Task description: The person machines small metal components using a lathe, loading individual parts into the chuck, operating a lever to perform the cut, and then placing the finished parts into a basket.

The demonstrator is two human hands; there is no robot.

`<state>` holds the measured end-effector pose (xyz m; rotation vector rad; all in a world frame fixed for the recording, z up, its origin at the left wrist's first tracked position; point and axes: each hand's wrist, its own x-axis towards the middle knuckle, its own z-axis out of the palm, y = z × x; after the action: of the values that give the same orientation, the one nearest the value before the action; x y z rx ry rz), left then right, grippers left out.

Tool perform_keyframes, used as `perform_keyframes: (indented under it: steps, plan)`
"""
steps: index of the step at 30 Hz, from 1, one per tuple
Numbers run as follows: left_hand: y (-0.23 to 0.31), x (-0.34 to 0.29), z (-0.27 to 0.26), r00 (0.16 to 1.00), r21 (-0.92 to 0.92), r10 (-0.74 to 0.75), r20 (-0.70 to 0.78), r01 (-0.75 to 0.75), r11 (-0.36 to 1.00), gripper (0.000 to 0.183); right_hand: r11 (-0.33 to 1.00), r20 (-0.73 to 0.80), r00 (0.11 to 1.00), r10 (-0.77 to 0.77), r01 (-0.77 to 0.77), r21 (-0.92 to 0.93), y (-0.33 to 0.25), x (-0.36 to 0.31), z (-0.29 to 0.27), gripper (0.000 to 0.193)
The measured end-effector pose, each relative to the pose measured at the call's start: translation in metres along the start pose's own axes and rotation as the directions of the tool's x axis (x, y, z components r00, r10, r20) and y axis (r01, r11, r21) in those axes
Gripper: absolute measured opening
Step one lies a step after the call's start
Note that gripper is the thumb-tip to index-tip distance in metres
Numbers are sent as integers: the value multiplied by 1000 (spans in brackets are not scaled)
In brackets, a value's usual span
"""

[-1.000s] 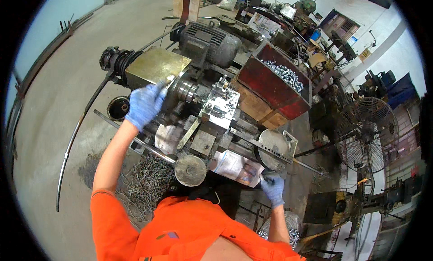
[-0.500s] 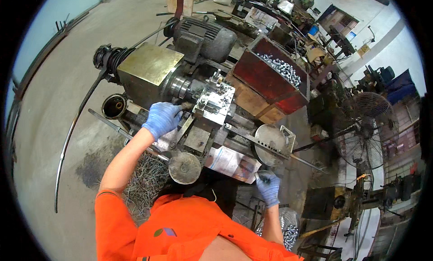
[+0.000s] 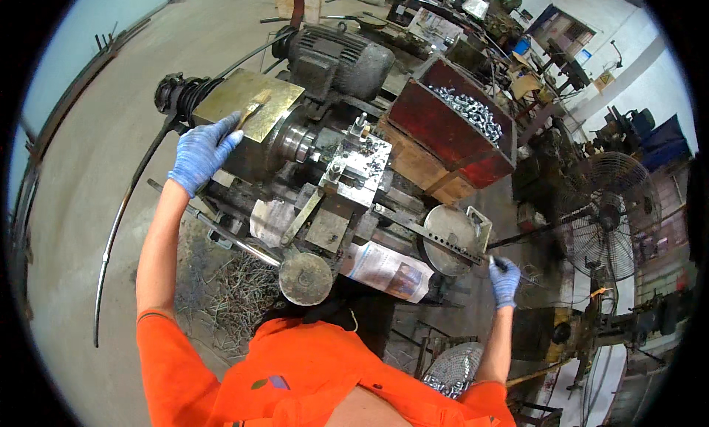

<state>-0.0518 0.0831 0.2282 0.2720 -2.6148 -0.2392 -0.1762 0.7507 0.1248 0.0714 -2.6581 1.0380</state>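
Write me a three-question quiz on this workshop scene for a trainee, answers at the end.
1. True or false: the red bin holds shiny metal parts.
2. Pick one. The left hand is at:
A) the motor
B) the brush
C) the sheet of paper
3. Which of the person's hands is nearer the round fan?

Key:
1. True.
2. B.
3. The right hand.
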Motion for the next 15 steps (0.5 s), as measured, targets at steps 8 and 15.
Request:
perform_keyframes:
  steps: [8,15]
  plan:
    - [-117,-142,20,599,-649,-778,-189,518,557,37,516,170,915,365,-47,-855,98,29,-54,69]
    - [-171,-246,207,713,-41,-607,352,660,751,33,472,14,964,266,-117,-874,135,6,-38,46]
